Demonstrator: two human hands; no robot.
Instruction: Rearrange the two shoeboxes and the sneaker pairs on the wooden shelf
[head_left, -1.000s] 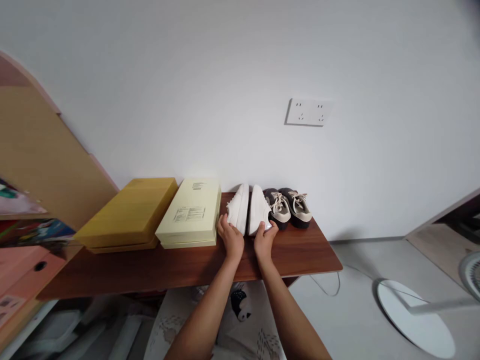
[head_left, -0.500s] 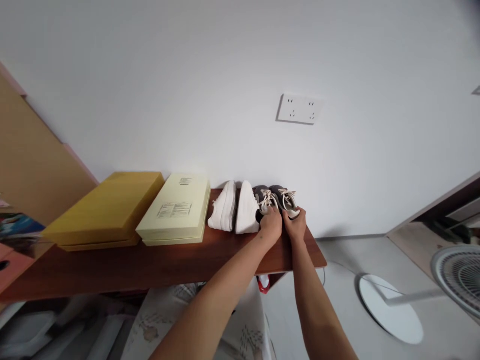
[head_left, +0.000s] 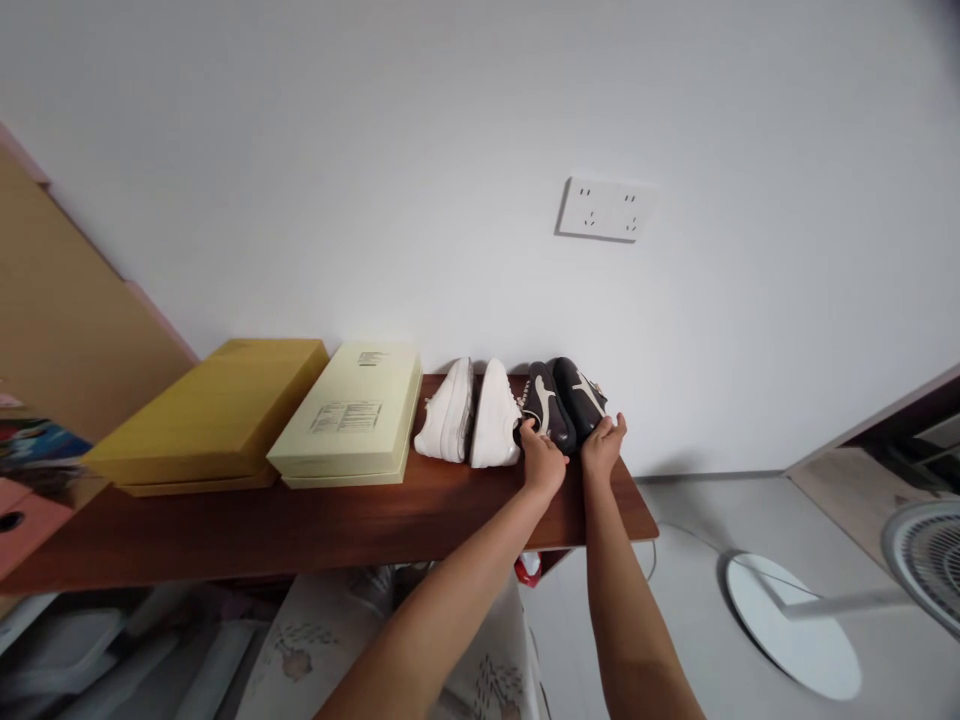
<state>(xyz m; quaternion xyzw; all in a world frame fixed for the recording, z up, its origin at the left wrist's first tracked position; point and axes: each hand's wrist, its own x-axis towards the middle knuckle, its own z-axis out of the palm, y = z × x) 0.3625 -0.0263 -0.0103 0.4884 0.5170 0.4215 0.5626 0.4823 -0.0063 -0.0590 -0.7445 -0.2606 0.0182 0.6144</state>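
Both hands are on the dark shoes [head_left: 562, 400] at the right end of the brown surface [head_left: 300, 520], close against the white wall. The pair stands tipped on edge, sides pressed together and pale side stripes showing, heels toward the person. The left hand [head_left: 541, 462] cups the heel of the left shoe, its fingers curled round it with the thumb on the outer side. The right hand [head_left: 602, 445] does the same on the right shoe, fingers clamped along its outer flank, so the two hands squeeze the pair between them. These look like light lace-up sneakers: soft, giving uppers over a stiffer rubber sole. Nothing here is fragile, though on edge they would likely flop over if let go. The firm heel and sole rim are probably the best places to hold, since the upper would just cave in, and the loose laces could snag. Just beside them to the left stands a pair of white shoes [head_left: 469, 415], also on edge and nearly touching. Further left lie a pale box [head_left: 349, 415] and a yellow box [head_left: 214, 415], side by side.
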